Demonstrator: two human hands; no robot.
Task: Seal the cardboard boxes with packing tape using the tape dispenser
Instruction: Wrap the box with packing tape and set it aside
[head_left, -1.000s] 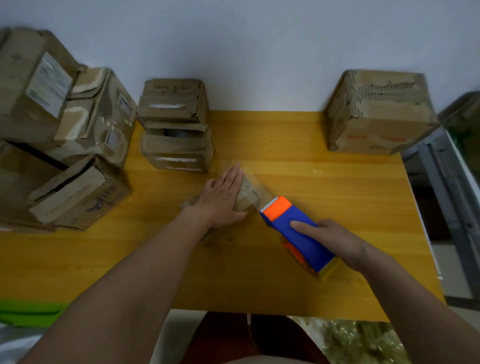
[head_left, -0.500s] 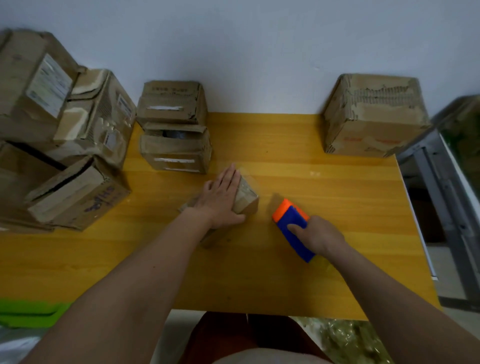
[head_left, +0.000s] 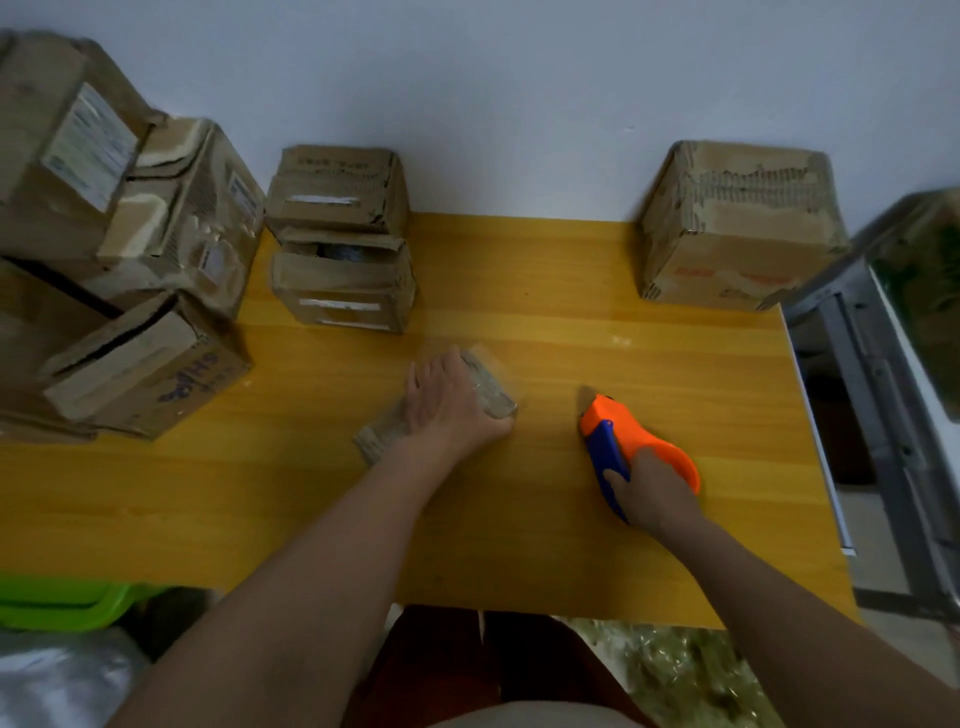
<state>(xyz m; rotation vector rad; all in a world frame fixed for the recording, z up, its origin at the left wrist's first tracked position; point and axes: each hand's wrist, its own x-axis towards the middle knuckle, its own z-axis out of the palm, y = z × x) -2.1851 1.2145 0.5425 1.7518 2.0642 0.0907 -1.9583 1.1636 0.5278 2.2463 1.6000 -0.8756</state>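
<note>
A small flat brown cardboard box (head_left: 441, 402) wrapped in clear tape is lying at the centre of the frame on the yellow wooden table (head_left: 519, 519). The left hand (head_left: 449, 402) is lying flat on top of it, fingers extended toward the wall and pressing down. Just to the right — apart from the box — the right hand (head_left: 649, 486) is gripping an orange and blue plastic tape dispenser (head_left: 621, 441), fingers curled round its body, its pointed end aimed toward the upper left; it seems to be resting on the table, though the blur makes that hard to confirm.

Above the box, two medium worn cardboard boxes (head_left: 340, 239) are sitting one behind the other by the white wall (head_left: 493, 78). A pile of larger battered cartons (head_left: 119, 249) is filling the upper left of the frame, and a single big brown carton (head_left: 737, 228) is standing at the upper right corner of the table. A bright green plastic bin (head_left: 62, 603) is showing at the lower left edge — below the tabletop.
</note>
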